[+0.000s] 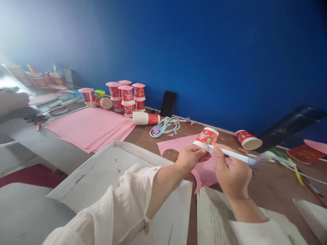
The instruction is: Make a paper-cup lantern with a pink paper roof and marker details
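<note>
My left hand pinches the rim of a red paper cup, held tilted on its side above a cut sheet of pink paper. My right hand is closed round a white pen-like stick whose tip touches the cup's rim. Both hands hover over the brown table near its middle.
A stack of pink paper lies at the left, with scissors beyond it. Pink-topped red cups stand by the blue wall, beside a phone and a coiled cable. Another cup lies at right. White sheets lie near me.
</note>
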`<action>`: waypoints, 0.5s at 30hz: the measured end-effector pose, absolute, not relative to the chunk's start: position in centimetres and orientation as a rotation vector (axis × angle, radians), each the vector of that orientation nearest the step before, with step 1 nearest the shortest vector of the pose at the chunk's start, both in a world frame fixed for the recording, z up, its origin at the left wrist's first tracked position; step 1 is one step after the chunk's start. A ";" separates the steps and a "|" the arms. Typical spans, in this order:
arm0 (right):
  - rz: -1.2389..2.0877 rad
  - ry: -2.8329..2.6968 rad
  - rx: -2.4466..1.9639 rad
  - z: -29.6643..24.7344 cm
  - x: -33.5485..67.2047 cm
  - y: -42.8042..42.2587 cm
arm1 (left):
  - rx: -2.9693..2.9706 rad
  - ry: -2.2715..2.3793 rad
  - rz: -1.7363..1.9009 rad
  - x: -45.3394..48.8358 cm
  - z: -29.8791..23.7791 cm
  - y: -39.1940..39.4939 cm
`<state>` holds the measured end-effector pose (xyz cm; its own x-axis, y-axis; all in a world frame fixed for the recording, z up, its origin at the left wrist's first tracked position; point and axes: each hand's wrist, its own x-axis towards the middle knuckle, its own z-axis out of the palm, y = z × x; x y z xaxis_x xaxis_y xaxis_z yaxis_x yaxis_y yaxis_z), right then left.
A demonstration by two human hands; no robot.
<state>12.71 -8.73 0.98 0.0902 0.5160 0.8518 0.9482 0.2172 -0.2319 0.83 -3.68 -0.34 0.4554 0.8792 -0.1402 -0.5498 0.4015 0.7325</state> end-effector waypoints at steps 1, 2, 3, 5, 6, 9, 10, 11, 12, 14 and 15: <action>-0.581 -1.564 -1.428 1.0 12.7 -8.7 | 0.671 0.565 0.966 0.8 -0.4 -3.7; -0.584 -1.570 -1.432 1.0 12.7 -8.8 | 0.674 0.563 0.965 0.8 -0.4 -3.7; -0.589 -1.575 -1.437 1.0 12.7 -8.8 | 0.677 0.563 0.963 0.8 -0.4 -3.7; -0.593 -1.573 -1.441 0.9 12.7 -8.8 | 0.681 0.567 0.960 0.7 -0.3 -3.7; -0.589 -1.572 -1.436 0.9 12.7 -8.8 | 0.682 0.573 0.960 0.7 -0.3 -3.7; -0.573 -1.597 -1.400 1.0 12.6 -8.8 | 0.679 0.587 0.959 0.7 -0.2 -3.8; -0.562 -1.595 -1.394 1.0 12.6 -8.9 | 0.672 0.580 0.960 0.7 -0.1 -3.8; -0.544 -1.570 -1.400 1.0 12.6 -9.0 | 0.659 0.567 0.962 0.7 -0.1 -3.8; -0.519 -1.519 -1.416 1.0 12.7 -9.0 | 0.639 0.552 0.967 0.7 -0.1 -3.7; -0.458 -1.372 -1.457 1.0 12.9 -9.2 | 0.574 0.531 0.981 0.7 -0.1 -3.6; -0.431 -1.308 -1.468 1.0 13.1 -9.2 | 0.537 0.526 0.986 0.6 -0.1 -3.5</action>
<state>13.11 -9.23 1.01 0.3318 0.4835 0.8100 0.8701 0.1748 -0.4608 0.64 -3.53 -0.07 0.4518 0.8761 -0.1683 -0.6282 0.4463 0.6373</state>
